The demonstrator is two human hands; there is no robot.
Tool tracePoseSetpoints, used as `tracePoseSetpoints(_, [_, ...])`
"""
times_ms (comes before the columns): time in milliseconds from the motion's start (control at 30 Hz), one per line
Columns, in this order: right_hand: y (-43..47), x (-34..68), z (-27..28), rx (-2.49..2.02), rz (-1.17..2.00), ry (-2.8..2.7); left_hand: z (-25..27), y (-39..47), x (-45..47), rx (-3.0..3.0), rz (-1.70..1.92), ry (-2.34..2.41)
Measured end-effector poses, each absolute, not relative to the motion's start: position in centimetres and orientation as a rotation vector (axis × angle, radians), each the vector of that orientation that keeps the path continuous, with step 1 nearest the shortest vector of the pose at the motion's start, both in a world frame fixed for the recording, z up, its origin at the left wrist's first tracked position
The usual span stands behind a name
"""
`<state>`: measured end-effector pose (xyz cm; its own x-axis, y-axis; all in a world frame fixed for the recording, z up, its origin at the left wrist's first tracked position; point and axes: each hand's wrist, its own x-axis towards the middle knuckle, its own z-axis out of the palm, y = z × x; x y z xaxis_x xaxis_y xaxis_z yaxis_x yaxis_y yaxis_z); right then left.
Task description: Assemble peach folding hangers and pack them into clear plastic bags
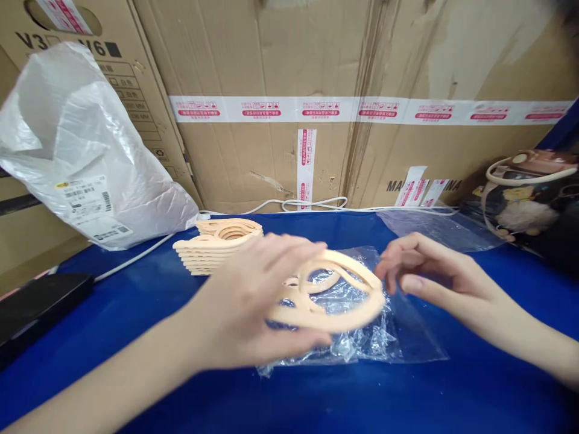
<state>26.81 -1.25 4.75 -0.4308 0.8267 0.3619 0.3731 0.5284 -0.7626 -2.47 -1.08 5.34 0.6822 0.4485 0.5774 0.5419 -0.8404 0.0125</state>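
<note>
My left hand [246, 301] grips a beige looped plastic piece [348, 319], fingers over its upper side and thumb below. This piece is flat, with a rounded frame and curved openings; its full shape is partly hidden by the hand. Close to its right end is my right hand [429, 271], fingers loosely curved, thumb apart, holding nothing. Beneath the held piece, more beige curved plastic [323, 283] shows above a crumpled clear plastic bag [384, 340]. Behind my left hand stands a neat stack of matching beige pieces [199, 259].
A white plastic mailing bag [90, 150] leans at the left, near a black box-like object [40, 313]. White cable [316, 205] runs along the back of the blue table [289, 398], before large cardboard boxes [253, 60]. At right are clear film [434, 229] and a dark bag [525, 205].
</note>
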Motion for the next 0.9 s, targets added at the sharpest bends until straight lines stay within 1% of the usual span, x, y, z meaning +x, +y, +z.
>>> tracePoseSetpoints(100, [-2.4,25.7,4.6,-0.976,1.125,-1.942,3.6,-2.5,-0.4,-2.707,-0.878,-0.689])
tracePoseSetpoints(200, [-2.2,25.3,3.8,-0.950,1.393,-1.833,2.8,-2.8,0.2,-2.614,-0.767,-0.681])
tracePoseSetpoints(267, [-1.6,25.4,3.4,-0.868,1.528,-1.743,2.7,-2.7,0.0,-2.575,-0.716,-0.688])
tracePoseSetpoints(333, [-1.1,25.6,3.2,-0.813,1.599,-1.673,2.6,-2.4,-0.2,-2.577,-0.696,-0.704])
tracePoseSetpoints(567, [-0.4,26.1,3.4,-0.806,1.607,-1.599,2.9,-1.5,-0.9,-2.576,-0.585,-0.754])
tracePoseSetpoints(767, [-0.6,26.0,3.7,-0.813,1.616,-1.611,3.4,-1.5,-1.4,-2.540,-0.645,-0.702])
tracePoseSetpoints(833, [-0.8,26.0,3.8,-0.851,1.571,-1.674,3.4,-1.6,-1.5,-2.551,-0.689,-0.684])
tracePoseSetpoints(900, [-1.1,26.1,4.0,-0.923,1.433,-1.767,3.3,-1.7,-1.6,-2.579,-0.728,-0.690])
